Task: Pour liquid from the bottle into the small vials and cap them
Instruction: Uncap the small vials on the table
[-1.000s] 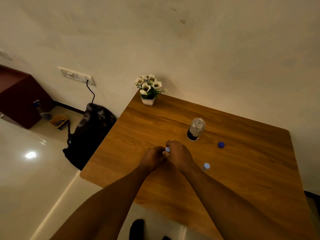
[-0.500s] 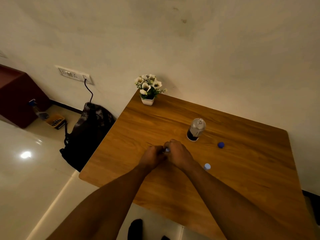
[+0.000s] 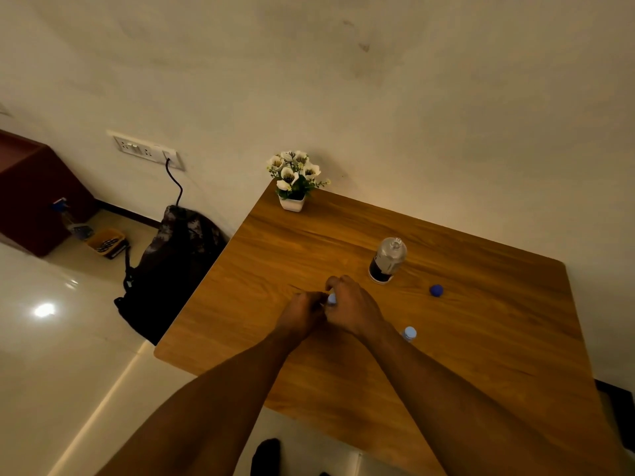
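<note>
My left hand (image 3: 304, 312) and my right hand (image 3: 357, 309) meet over the middle of the wooden table (image 3: 481, 338). Between their fingers sits a small vial with a pale blue cap (image 3: 331, 299); only the cap shows, the vial body is hidden by my fingers. A clear plastic bottle (image 3: 388, 259) with dark liquid at its bottom stands uncapped just beyond my right hand. Its dark blue cap (image 3: 436, 290) lies loose on the table to the right. A second small vial with a pale blue cap (image 3: 409, 333) stands beside my right wrist.
A white pot of white flowers (image 3: 294, 182) stands at the table's far left corner against the wall. On the floor to the left lie a dark backpack (image 3: 171, 269), a cable to a wall socket (image 3: 147, 150), and a dark red cabinet (image 3: 31, 194).
My hands stay together on the vial, with the fingers shifting slightly around the cap. The camera view drifted a little; bottle, loose cap and second vial have not moved.
</note>
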